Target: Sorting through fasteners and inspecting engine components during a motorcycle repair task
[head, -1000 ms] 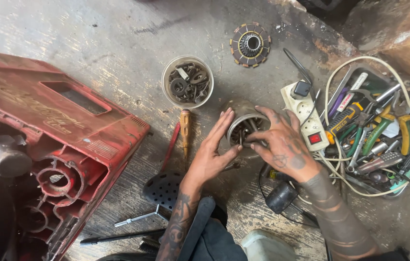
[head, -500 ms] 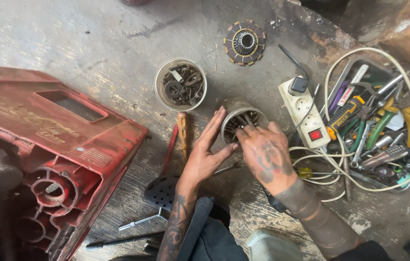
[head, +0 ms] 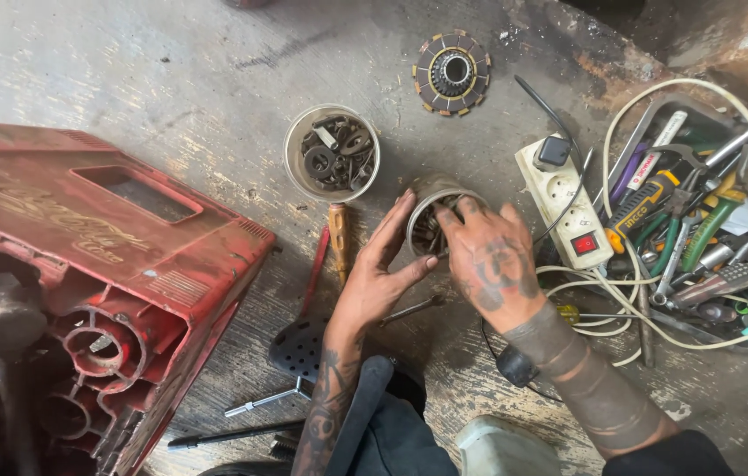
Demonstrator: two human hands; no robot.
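Two hands meet at a small tin near the middle of the concrete floor. At nine o'clock lies an upturned red crate, with a hammer at its lower left edge. At six o'clock of the tin, the left hand cups the tin's left side, fingers straight and slightly spread, thumb against its lower wall. At twelve o'clock of that hand stands a larger tin of washers, a wooden-handled tool just below it. The right hand covers the small tin's right side, fingertips dipped into its mouth; whether they pinch anything cannot be told. A clutch disc lies at twelve o'clock. At three o'clock sit a white power strip and a tray of tools.
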